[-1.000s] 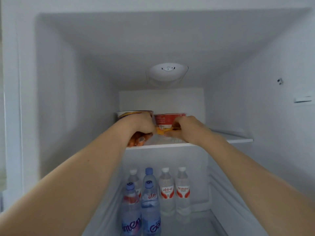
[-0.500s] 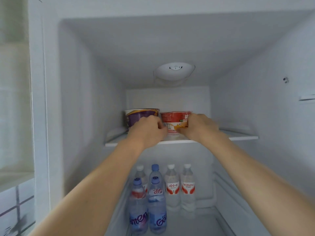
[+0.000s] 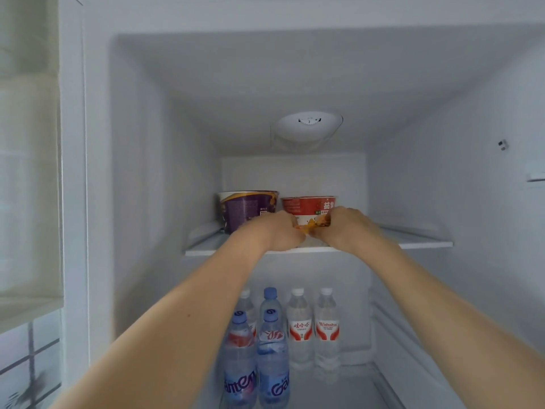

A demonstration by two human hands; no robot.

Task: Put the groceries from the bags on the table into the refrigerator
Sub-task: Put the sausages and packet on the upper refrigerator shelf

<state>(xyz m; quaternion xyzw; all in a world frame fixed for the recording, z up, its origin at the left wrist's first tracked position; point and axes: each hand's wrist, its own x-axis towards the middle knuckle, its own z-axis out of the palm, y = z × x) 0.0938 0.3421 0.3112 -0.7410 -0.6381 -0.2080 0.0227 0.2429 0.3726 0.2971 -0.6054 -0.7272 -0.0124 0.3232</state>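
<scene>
Both my arms reach into the open refrigerator up to the glass shelf (image 3: 421, 242). My left hand (image 3: 277, 231) and my right hand (image 3: 346, 227) meet at the shelf's front, and each grips an end of a small orange packet (image 3: 308, 229) lying on the shelf between them. Only a sliver of the packet shows. Just behind the hands, two instant noodle bowls stand on the shelf side by side: a purple bowl (image 3: 246, 208) on the left and a red bowl (image 3: 308, 203) on the right.
Below the shelf stand several water bottles: blue-capped ones (image 3: 271, 364) in front, white-capped ones with red labels (image 3: 327, 329) behind. A round white lamp housing (image 3: 308, 126) sits on the ceiling. The shelf's right part is bare. A window shows at far left.
The view has drawn back and shifted, so the shelf looks lower and farther. Both hands have stayed at the shelf front with the orange packet, which now shows less.
</scene>
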